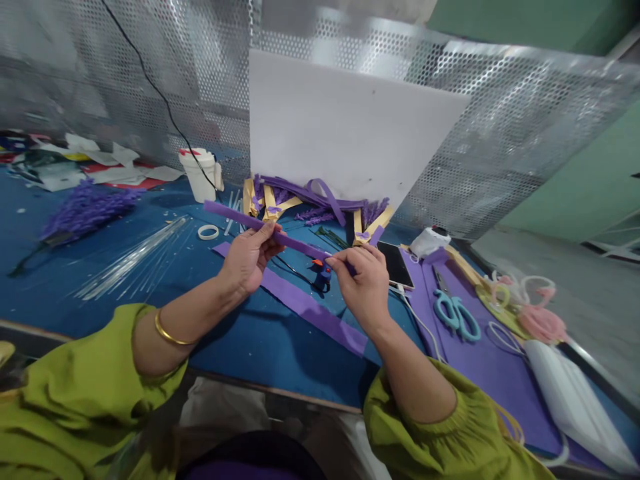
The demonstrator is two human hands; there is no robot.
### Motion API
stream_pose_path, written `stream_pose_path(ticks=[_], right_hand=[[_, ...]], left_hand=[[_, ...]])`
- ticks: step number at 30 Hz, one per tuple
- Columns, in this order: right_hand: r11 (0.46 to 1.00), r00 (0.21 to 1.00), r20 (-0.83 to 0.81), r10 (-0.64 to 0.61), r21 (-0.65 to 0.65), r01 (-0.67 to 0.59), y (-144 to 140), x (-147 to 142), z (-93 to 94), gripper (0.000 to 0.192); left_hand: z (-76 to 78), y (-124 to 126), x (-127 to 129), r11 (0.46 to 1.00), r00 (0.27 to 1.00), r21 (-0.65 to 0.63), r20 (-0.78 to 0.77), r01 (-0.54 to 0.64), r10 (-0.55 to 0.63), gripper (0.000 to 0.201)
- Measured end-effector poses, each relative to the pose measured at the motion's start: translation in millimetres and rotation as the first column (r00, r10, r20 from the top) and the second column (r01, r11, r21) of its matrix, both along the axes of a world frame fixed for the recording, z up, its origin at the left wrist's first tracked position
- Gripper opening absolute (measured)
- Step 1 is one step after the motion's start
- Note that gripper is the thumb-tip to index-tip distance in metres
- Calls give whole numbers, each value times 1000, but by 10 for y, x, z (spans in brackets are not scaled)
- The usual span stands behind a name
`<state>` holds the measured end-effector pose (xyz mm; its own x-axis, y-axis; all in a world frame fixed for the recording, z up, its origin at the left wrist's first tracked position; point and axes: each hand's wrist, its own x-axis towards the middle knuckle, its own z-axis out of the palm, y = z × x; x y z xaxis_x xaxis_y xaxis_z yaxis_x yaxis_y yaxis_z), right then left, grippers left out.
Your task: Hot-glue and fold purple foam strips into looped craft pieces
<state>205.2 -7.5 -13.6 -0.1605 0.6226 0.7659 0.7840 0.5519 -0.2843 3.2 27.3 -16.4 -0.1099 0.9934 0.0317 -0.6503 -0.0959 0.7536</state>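
Observation:
A narrow purple strip (305,245) stretches between my two hands above the blue table. My left hand (251,257) pinches it near its middle, and the free end sticks out up and to the left. At the other end, the thumb and fingers of my right hand (363,280) are closed on the strip. Beneath them a wider purple strip (310,310) lies flat on the table. Between the hands sits a small blue glue gun (321,275) with an orange part, partly hidden by the held strip.
Teal-handled scissors (456,313) and a phone (396,265) lie to the right on and beside purple sheets (485,373). At left are clear thin rods (140,257), a tape roll (208,232) and a lavender bunch (90,210). A white cup (199,175) and a white board (345,127) stand behind.

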Motion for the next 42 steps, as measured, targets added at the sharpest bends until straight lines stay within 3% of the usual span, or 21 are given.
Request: stream_pose_path(ticks=[5, 11, 17, 27, 33, 42], right_hand=[[1000, 1000, -2, -27, -13, 27, -1, 10, 15, 23], [999, 999, 12, -32, -31, 32, 5, 15, 14, 24], [997, 998, -16, -61, -54, 60, 21, 42, 20, 23], [988, 996, -62, -64, -147, 54, 51, 68, 46, 24], [988, 1000, -11, -26, -151, 24, 39, 37, 33, 22], [981, 997, -71, -27, -194, 13, 37, 53, 60, 22]], left_hand=[[95, 30, -57, 998, 998, -37, 54, -41, 43, 10], [185, 78, -127, 994, 998, -111, 59, -20, 26, 25], [245, 184, -258, 990, 978, -82, 167, -111, 124, 29], [316, 263, -422, 982, 961, -134, 226, -130, 158, 26], [344, 276, -485, 967, 950, -194, 231, -168, 211, 38], [346, 328, -533, 964, 956, -147, 162, -223, 246, 25]])
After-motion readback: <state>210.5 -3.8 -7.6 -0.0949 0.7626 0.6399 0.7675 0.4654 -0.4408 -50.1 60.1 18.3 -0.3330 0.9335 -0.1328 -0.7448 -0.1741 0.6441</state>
